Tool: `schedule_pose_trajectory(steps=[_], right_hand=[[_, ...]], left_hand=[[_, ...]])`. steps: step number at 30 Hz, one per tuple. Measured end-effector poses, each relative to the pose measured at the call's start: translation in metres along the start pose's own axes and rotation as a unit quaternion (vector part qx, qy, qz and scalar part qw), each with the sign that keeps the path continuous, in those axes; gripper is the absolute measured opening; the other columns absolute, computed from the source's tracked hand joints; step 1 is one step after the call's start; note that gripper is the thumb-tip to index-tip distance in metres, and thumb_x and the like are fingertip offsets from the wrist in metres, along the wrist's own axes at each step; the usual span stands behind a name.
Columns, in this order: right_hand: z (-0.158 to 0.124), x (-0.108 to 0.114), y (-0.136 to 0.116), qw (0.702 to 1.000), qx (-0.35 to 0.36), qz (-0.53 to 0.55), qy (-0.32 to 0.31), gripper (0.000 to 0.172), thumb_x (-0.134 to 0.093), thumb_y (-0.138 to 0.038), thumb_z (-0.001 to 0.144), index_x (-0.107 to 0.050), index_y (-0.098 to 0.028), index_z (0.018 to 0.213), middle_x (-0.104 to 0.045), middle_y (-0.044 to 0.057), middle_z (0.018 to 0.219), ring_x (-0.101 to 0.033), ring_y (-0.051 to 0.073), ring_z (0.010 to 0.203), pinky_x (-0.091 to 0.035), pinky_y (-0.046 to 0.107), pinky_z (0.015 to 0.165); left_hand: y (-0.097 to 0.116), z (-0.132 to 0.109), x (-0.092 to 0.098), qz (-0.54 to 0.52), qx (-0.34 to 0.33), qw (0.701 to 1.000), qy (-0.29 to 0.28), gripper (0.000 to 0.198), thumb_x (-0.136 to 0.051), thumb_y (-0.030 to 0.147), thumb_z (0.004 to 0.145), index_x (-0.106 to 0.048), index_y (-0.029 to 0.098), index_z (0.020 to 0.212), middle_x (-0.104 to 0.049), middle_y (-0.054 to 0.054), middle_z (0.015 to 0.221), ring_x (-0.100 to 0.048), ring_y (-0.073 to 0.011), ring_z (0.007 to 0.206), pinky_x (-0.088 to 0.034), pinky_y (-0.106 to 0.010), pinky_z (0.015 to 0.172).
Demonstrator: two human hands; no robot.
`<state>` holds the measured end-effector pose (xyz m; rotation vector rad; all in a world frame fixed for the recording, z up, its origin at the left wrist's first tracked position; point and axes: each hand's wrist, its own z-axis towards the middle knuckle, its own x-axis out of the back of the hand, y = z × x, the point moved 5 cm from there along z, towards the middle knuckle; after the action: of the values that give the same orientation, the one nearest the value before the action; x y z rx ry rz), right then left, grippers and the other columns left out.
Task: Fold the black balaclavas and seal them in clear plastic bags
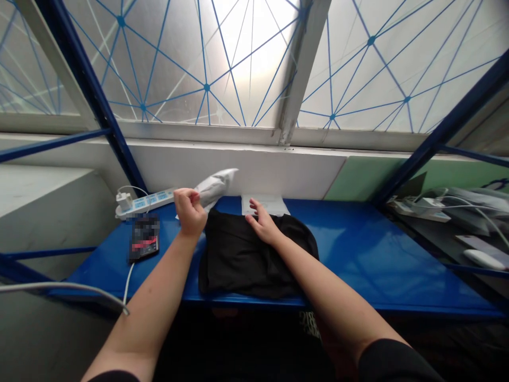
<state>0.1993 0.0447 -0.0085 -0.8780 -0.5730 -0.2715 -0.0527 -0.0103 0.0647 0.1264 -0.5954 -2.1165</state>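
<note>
My left hand [190,211] is closed on a crumpled white plastic bag [217,187], which sticks out to the right above the table. A folded black cloth garment [242,260] lies in front of me at the table's front edge. Over its back part is my right hand [263,222], fingers apart and holding nothing; whether it touches the cloth I cannot tell. Behind the garment, a flat white sheet or bag [274,206] lies against the wall, partly hidden by my right hand and the cloth.
On the blue table [369,249], a phone [145,239] with a white cable lies at the left. A white power strip [149,201] stands behind it. Blue metal posts [429,140] rise at both sides. Cables and a white mouse [483,259] lie on a dark surface at right.
</note>
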Motion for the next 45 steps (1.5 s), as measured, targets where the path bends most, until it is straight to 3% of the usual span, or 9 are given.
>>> schedule_pose_trajectory(steps=[4, 7, 12, 20, 27, 30, 34, 39, 45], right_hand=[[-0.002, 0.024, 0.006, 0.983, 0.013, 0.068, 0.173, 0.065, -0.048, -0.057, 0.097, -0.036, -0.022, 0.151, -0.045, 0.017, 0.15, -0.056, 0.03, 0.126, -0.049, 0.048, 0.101], [-0.003, 0.028, 0.005, 0.984, 0.014, 0.083, 0.157, 0.045, -0.049, -0.054, 0.098, -0.058, -0.023, 0.129, -0.066, 0.013, 0.122, -0.067, 0.026, 0.098, -0.054, 0.044, 0.089], [-0.005, 0.031, -0.007, 0.98, 0.037, 0.064, 0.183, 0.028, -0.054, -0.048, 0.097, -0.065, -0.022, 0.096, -0.069, 0.007, 0.093, -0.065, 0.023, 0.087, -0.054, 0.038, 0.078], [-0.001, 0.027, 0.009, 0.986, -0.012, 0.104, 0.132, 0.03, -0.068, -0.048, 0.085, -0.065, -0.021, 0.099, -0.071, 0.006, 0.091, -0.065, 0.021, 0.076, -0.055, 0.037, 0.072], [-0.001, 0.032, 0.019, 0.976, -0.067, 0.125, 0.163, 0.023, -0.061, -0.044, 0.089, -0.064, -0.022, 0.088, -0.069, 0.003, 0.079, -0.065, 0.02, 0.073, -0.053, 0.035, 0.072], [0.0, 0.031, 0.03, 0.961, -0.109, 0.17, 0.188, 0.024, -0.061, -0.046, 0.087, -0.06, -0.022, 0.085, -0.066, 0.002, 0.075, -0.063, 0.02, 0.07, -0.053, 0.035, 0.069], [0.001, 0.031, 0.046, 0.934, -0.139, 0.225, 0.24, 0.031, -0.062, -0.053, 0.085, -0.055, -0.023, 0.086, -0.062, 0.001, 0.072, -0.06, 0.019, 0.065, -0.053, 0.035, 0.063], [-0.002, 0.048, 0.03, 0.944, -0.054, 0.17, 0.278, 0.043, -0.056, -0.06, 0.09, -0.054, -0.024, 0.113, -0.065, 0.013, 0.118, -0.065, 0.025, 0.098, -0.057, 0.041, 0.081], [-0.008, 0.034, -0.022, 0.979, 0.142, -0.142, 0.042, 0.071, -0.078, -0.053, 0.077, -0.053, -0.03, 0.14, -0.037, 0.011, 0.158, -0.036, 0.037, 0.141, -0.036, 0.057, 0.111]], left_hand=[[0.031, -0.024, -0.026, -0.073, -0.077, 0.993, -0.046, 0.013, -0.045, 0.025, 0.098, -0.046, 0.021, 0.085, -0.048, -0.004, 0.085, -0.052, -0.0194, 0.085, -0.046, -0.036, 0.083], [0.032, -0.032, -0.034, -0.08, -0.083, 0.992, -0.055, 0.013, -0.043, 0.019, 0.098, -0.047, 0.021, 0.086, -0.049, -0.005, 0.087, -0.052, -0.0197, 0.084, -0.046, -0.035, 0.081], [0.011, -0.032, -0.042, -0.041, -0.065, 0.993, -0.091, 0.011, -0.042, 0.02, 0.098, -0.05, 0.021, 0.089, -0.051, -0.007, 0.091, -0.052, -0.0213, 0.088, -0.045, -0.036, 0.083], [0.009, -0.035, -0.044, 0.106, -0.026, 0.99, -0.093, 0.013, -0.05, 0.023, 0.094, -0.059, 0.019, 0.102, -0.06, -0.012, 0.101, -0.052, -0.0309, 0.106, -0.036, -0.047, 0.097], [-0.004, -0.034, -0.052, -0.023, 0.093, 0.988, -0.118, 0.033, -0.053, 0.023, 0.088, -0.052, 0.017, 0.121, -0.061, -0.011, 0.108, -0.06, -0.0254, 0.103, -0.045, -0.041, 0.095], [-0.018, -0.038, -0.064, -0.085, 0.189, 0.956, -0.205, 0.043, -0.059, 0.037, 0.089, -0.049, 0.017, 0.125, -0.064, -0.011, 0.11, -0.065, -0.0241, 0.097, -0.051, -0.038, 0.089], [-0.016, -0.05, -0.078, -0.117, 0.208, 0.893, -0.38, 0.06, -0.077, 0.047, 0.076, -0.055, 0.018, 0.123, -0.067, -0.012, 0.118, -0.063, -0.0307, 0.114, -0.046, -0.044, 0.102], [-0.01, -0.056, -0.082, -0.238, 0.292, 0.855, -0.356, 0.059, -0.08, 0.045, 0.075, -0.056, 0.018, 0.121, -0.067, -0.012, 0.12, -0.065, -0.0278, 0.113, -0.051, -0.041, 0.098], [-0.019, -0.071, -0.085, -0.27, 0.531, 0.714, -0.369, 0.043, -0.07, 0.043, 0.086, -0.057, 0.015, 0.115, -0.067, -0.006, 0.079, -0.062, -0.0131, 0.055, -0.049, -0.022, 0.047]])
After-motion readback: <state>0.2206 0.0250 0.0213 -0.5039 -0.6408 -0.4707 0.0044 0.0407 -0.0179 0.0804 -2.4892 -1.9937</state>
